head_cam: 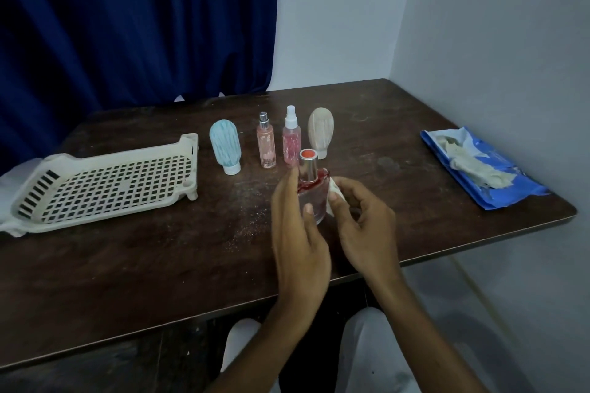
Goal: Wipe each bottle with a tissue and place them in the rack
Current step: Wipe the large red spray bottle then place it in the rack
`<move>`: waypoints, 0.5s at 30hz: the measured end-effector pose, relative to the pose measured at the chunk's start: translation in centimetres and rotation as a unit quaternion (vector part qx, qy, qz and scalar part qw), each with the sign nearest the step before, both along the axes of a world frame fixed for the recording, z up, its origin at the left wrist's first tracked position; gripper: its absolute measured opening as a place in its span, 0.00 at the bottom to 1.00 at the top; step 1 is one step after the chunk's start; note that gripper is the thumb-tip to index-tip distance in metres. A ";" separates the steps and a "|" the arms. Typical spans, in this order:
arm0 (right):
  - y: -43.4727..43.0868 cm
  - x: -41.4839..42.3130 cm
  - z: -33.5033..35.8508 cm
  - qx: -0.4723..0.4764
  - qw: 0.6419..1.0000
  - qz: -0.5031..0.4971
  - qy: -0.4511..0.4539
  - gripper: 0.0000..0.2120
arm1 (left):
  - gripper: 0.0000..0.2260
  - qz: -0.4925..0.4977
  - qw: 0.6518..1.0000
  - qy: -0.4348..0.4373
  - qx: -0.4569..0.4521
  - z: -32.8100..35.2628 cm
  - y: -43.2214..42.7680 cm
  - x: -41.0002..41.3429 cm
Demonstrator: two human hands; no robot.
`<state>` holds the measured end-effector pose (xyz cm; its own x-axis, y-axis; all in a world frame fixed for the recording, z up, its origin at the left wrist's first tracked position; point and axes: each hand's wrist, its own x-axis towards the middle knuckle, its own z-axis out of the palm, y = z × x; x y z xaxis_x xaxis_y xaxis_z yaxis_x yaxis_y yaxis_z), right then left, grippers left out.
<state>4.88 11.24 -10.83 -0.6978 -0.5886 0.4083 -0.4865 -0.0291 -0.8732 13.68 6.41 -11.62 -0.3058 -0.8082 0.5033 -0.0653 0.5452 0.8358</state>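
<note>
My left hand [297, 233] grips a clear perfume bottle [314, 195] with a red neck and silver cap, held upright just above the dark wooden table [159, 265]. My right hand [357, 220] pinches a small white tissue [335, 195] against the bottle's right side. Behind them several bottles stand in a row: a blue squeeze bottle [224, 146], a peach spray bottle [266, 141], a pink spray bottle [291, 137] and a beige squeeze bottle [321, 131]. The cream perforated rack [105, 188] lies at the left, holding nothing.
A blue tissue pack [479, 166] with white tissues spilling out lies at the table's right edge. A blue curtain [127, 25] hangs behind, with white walls at the back and right. My knees show below the table's front edge.
</note>
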 end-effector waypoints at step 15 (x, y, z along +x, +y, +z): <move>0.9 1.9 -0.2 -0.025 0.992 -0.030 0.122 0.10 | 0.18 -0.096 0.990 0.024 0.098 2.5 -6.1 -2.0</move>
<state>6.78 12.18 -11.00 -0.6077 -0.5241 0.5966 -0.6846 -0.0349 -0.7280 11.71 0.34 -9.14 -0.4426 -0.8214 0.3598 0.0668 0.3700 0.9266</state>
